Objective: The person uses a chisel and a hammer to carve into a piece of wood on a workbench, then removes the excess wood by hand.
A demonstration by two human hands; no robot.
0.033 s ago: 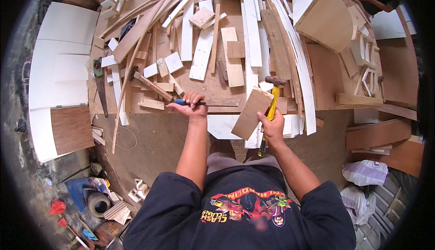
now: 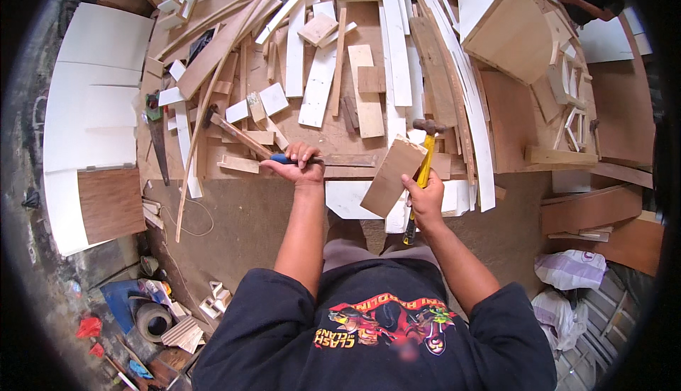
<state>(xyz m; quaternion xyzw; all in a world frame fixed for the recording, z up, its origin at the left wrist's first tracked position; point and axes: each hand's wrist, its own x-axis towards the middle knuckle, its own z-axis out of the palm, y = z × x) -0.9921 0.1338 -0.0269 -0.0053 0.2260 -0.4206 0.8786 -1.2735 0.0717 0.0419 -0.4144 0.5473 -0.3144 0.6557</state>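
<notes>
My left hand (image 2: 301,165) is closed around the blue handle of a chisel (image 2: 282,158) at the workbench's near edge. The chisel's flat end points right, partly hard to tell from the wood behind it. Close to that hand lies a wooden-handled hammer (image 2: 245,138), its dark head up to the left. My right hand (image 2: 426,200) grips a hammer with a yellow handle (image 2: 424,171), head up, together with a flat rectangular wood block (image 2: 394,176) tilted beside it. The block's upper end looks rough. My right fingers are partly hidden behind block and handle.
The workbench (image 2: 319,136) is strewn with white and bare wood strips and offcuts. A handsaw (image 2: 157,139) lies at its left end. A large wooden box (image 2: 505,26) stands at the back right, with a co-worker's arm (image 2: 585,2) beyond. White panels (image 2: 92,107) stand left.
</notes>
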